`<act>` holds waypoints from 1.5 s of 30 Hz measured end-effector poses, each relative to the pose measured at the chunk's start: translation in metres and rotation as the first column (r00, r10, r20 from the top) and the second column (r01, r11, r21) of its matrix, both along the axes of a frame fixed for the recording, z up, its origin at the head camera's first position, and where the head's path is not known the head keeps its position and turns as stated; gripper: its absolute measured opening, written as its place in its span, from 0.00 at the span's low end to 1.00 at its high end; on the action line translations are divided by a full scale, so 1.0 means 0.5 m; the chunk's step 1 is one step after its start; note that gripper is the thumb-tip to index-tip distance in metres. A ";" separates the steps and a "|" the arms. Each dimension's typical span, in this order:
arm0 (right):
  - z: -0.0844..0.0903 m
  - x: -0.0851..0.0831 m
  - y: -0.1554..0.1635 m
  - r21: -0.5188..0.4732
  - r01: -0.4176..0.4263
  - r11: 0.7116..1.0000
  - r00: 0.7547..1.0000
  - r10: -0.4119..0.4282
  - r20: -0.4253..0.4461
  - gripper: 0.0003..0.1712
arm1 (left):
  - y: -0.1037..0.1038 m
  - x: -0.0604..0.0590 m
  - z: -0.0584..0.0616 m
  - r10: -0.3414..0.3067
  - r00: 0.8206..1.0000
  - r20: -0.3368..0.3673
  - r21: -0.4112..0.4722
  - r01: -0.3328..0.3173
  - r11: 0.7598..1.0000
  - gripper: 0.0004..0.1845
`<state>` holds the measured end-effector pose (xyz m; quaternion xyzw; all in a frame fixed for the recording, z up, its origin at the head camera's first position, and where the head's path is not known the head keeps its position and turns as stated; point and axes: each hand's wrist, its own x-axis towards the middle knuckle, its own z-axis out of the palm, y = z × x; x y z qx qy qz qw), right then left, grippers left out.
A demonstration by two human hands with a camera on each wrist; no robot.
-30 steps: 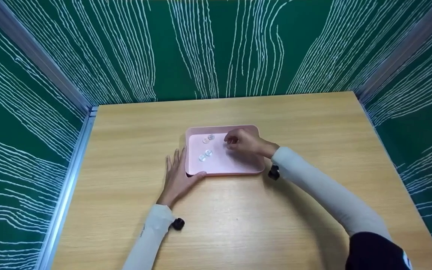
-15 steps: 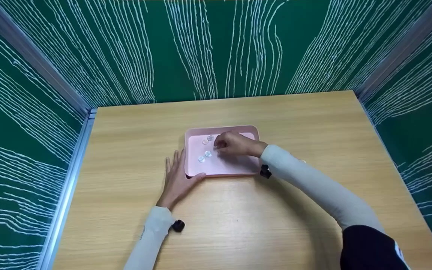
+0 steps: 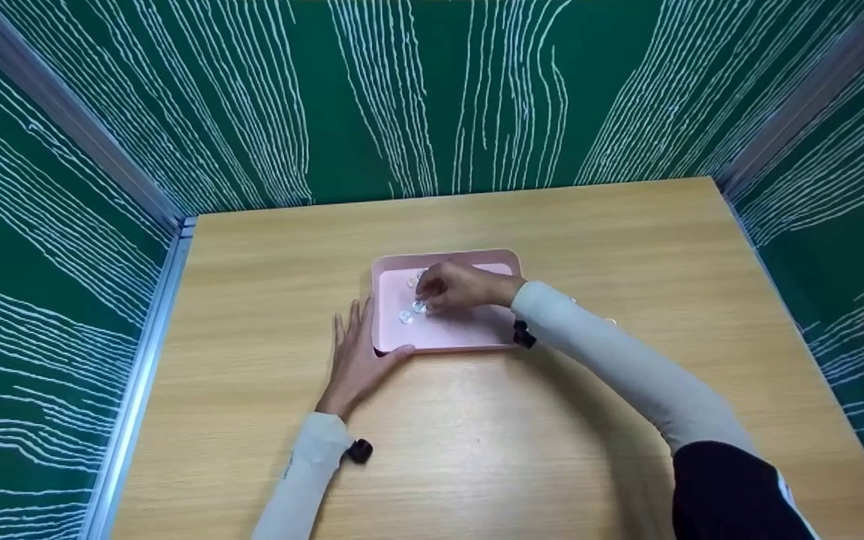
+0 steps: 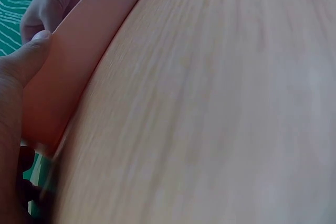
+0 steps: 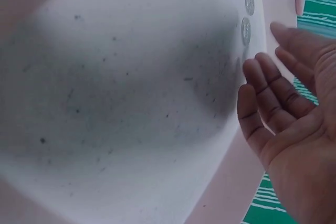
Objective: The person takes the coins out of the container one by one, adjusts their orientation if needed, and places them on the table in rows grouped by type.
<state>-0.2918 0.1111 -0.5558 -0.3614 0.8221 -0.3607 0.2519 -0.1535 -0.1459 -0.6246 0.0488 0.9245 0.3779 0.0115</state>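
A: Item one, pink tray (image 3: 477, 341)?
B: Mid-tabletop (image 3: 627, 225), shallow, its floor speckled in the right wrist view. Left hand (image 3: 353, 356) lies flat at its near-left corner, fingers straight and slightly spread on the wood, thumb against the near rim; it seems to be steadying the tray.

A: Item two, contents?
B: Small clear round discs, likely coins or buttons. One loose disc (image 3: 406, 316) at the near left, one far disc (image 3: 412, 282) by the far rim, and the middle disc (image 3: 419, 306) right at the right hand (image 3: 458, 286).

A: State of that hand?
B: Over the tray's left half, fingers (image 5: 260, 103) relaxed and only lightly bent in the wrist view. Whether the tips already touch the middle disc, I cannot tell.

A: Step in hand?
B: By my judgement, the reach for a disc. A flat, thin piece calls for a fingertip pinch or a slide to the rim.

A: Obstructions?
B: Neighbouring discs lie close. Green patterned walls (image 3: 439, 97) enclose three sides.
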 end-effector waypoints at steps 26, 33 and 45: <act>-0.050 -0.030 -0.014 0.006 -0.018 1.000 0.999 0.018 -0.030 0.15 | -0.001 -0.004 -0.005 -0.018 0.999 -0.032 -0.023 0.018 1.000 0.69; -0.045 -0.031 -0.019 0.044 -0.015 0.999 0.999 0.018 -0.047 0.14 | -0.001 -0.003 0.001 -0.002 1.000 -0.008 -0.018 0.002 1.000 0.70; -0.028 -0.017 -0.032 0.096 -0.079 0.992 0.993 0.087 -0.076 0.08 | -0.004 -0.006 -0.005 -0.024 1.000 -0.016 -0.027 0.023 0.999 0.69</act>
